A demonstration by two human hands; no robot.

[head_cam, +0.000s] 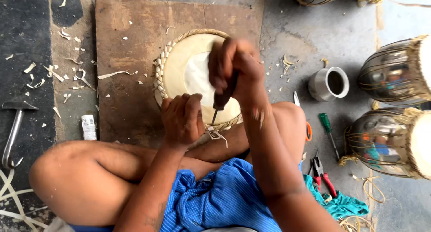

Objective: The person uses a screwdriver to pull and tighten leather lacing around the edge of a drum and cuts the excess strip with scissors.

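Observation:
A round cream drumhead (184,70) with a braided hide rim lies on a brown board (130,43) in front of my crossed legs. My right hand (235,68) is closed around the dark handle of an awl-like tool (221,104), whose metal tip points down at the drumhead's near rim. My left hand (182,117) presses on that near rim beside the tip, fingers curled over the braid. A loose hide strip (217,135) hangs from the rim below the tool.
A hammer (13,128) lies at the left among hide shavings. To the right stand a small metal pot (329,83), a green-handled screwdriver (327,128), red pliers (322,174), scissors and two metal-bodied drums (390,72). A teal cloth (341,205) lies by my right knee.

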